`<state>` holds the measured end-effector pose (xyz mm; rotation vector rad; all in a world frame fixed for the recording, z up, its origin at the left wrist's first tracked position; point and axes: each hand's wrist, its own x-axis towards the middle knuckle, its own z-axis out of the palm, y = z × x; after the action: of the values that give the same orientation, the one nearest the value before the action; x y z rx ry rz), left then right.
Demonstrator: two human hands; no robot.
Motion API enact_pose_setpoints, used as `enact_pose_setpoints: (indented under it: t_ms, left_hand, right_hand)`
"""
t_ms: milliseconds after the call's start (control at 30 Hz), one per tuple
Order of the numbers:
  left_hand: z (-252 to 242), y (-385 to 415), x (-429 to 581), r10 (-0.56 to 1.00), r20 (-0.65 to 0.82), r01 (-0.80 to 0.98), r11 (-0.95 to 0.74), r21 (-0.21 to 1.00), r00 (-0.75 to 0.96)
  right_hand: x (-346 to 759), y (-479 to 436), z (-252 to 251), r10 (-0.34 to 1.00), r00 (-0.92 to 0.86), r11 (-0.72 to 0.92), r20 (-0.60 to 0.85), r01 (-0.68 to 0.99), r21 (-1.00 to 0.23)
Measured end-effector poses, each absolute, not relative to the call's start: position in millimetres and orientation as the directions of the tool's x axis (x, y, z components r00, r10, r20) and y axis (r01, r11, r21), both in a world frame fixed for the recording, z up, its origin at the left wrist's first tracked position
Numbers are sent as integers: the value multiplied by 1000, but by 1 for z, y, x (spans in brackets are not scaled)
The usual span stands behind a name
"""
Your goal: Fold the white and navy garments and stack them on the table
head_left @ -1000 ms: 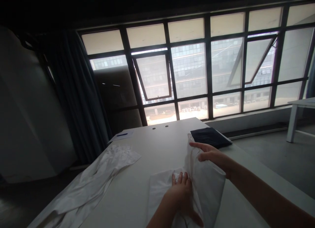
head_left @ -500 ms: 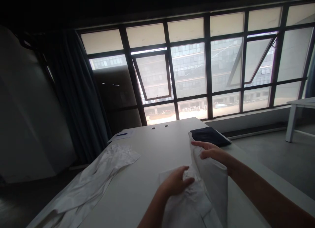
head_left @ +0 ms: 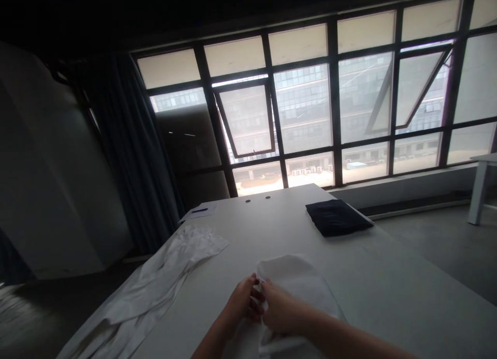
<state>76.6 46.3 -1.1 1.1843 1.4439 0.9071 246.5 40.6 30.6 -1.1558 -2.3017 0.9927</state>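
Observation:
A white garment (head_left: 301, 276), its exact kind hard to make out, lies partly folded on the near part of the white table. At its left edge my two hands meet. My left hand (head_left: 244, 302) has its fingers curled and pinched on the cloth edge. Just to its right, my right hand (head_left: 280, 308) is closed on the same edge, its fingertips touching or nearly touching those of the left. The garment's near part is hidden behind my right hand and forearm.
Another white garment (head_left: 171, 276) lies crumpled along the table's left side. A folded dark navy cloth (head_left: 337, 218) sits near the right edge. Paper with a blue pen (head_left: 199, 210) lies at the far left corner. The white table (head_left: 248, 229) reaches toward the windows.
My right hand has come left and down from near the dark cloth, bringing the raised white fabric over to my left hand. The view has turned slightly left.

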Motion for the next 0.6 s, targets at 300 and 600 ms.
enact_pose_setpoints:
  t_ms: [300, 600]
  left_hand:
    - [-42, 56, 70, 978, -199, 218, 209, 953, -66]
    - [-38, 42, 75, 982, 8, 431, 76, 899, -189]
  right_hand:
    - [226, 18, -29, 804, -594, 506, 18, 669, -544]
    - [240, 6, -156, 511, -758, 841, 404, 539, -53]
